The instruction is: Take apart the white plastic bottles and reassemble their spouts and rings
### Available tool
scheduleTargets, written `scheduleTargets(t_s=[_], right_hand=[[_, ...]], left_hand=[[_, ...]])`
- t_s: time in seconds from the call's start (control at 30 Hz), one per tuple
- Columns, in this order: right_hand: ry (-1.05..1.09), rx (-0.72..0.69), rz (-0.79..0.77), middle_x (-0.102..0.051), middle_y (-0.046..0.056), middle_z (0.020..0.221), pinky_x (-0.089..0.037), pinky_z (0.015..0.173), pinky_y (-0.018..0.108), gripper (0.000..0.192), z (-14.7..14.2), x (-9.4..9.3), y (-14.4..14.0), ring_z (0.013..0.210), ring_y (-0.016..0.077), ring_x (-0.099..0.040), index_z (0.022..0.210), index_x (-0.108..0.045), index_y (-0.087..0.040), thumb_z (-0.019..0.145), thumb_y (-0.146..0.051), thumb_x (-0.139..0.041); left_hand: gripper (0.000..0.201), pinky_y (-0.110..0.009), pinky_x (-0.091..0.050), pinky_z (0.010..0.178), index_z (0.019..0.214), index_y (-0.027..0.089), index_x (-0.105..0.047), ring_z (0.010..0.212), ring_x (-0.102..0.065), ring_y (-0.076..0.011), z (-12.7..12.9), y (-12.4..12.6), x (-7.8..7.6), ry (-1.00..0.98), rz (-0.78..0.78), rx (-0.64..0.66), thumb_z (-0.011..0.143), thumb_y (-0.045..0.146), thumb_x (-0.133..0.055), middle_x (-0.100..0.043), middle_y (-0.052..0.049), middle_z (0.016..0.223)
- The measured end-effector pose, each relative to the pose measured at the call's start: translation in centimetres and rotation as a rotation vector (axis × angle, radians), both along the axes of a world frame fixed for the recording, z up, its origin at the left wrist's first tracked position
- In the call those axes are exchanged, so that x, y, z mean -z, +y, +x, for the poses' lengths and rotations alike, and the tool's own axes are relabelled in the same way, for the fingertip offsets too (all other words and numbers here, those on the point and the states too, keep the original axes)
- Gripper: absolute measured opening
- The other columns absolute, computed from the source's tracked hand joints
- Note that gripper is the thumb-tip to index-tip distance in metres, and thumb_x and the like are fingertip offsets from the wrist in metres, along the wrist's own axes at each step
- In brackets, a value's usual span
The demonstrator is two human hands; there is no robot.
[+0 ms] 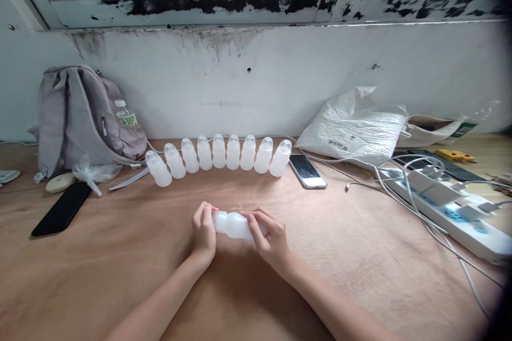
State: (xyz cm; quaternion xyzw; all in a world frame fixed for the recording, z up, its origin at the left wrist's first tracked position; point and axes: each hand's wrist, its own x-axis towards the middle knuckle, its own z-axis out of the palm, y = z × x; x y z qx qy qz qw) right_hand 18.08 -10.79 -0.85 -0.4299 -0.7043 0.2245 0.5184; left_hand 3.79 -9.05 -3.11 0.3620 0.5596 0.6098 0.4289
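Note:
Both my hands hold one milky white baby bottle (236, 225), lying sideways just above the table (160, 277). My left hand (204, 229) is closed around its clear-capped end, hiding most of the cap. At the other end, my right hand (270, 234) grips the bottle's base between thumb and fingers. Beyond my hands, several similar white bottles with clear caps stand upright in a curved row, among them a middle bottle (218, 152), the leftmost bottle (159, 169) and the rightmost bottle (280, 158).
A grey backpack (80, 117) leans on the wall at left, near a black phone-shaped object (63, 210) and a plastic bag (94, 171). Right of the row lie a smartphone (308, 171), a white plastic package (354, 128), tangled cables and a power strip (452, 213).

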Motion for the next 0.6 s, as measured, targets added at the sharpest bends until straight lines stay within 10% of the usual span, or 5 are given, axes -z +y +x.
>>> scheduleTargets(t_s=[0.6], right_hand=[[0.076, -0.04, 0.075, -0.053, 0.003, 0.065, -0.038, 0.05, 0.026, 0.021, -0.8, 0.8, -1.5, 0.057, 0.0138, -0.049, 0.085, -0.064, -0.017, 0.082, -0.017, -0.043]], left_hand=[[0.026, -0.022, -0.032, 0.046, 0.058, 0.018, -0.041, 0.048, -0.039, -0.0091, -0.1, -1.4, -0.2, 0.08, 0.374, -0.06, 0.081, 0.028, -0.034, -0.038, 0.003, 0.058]])
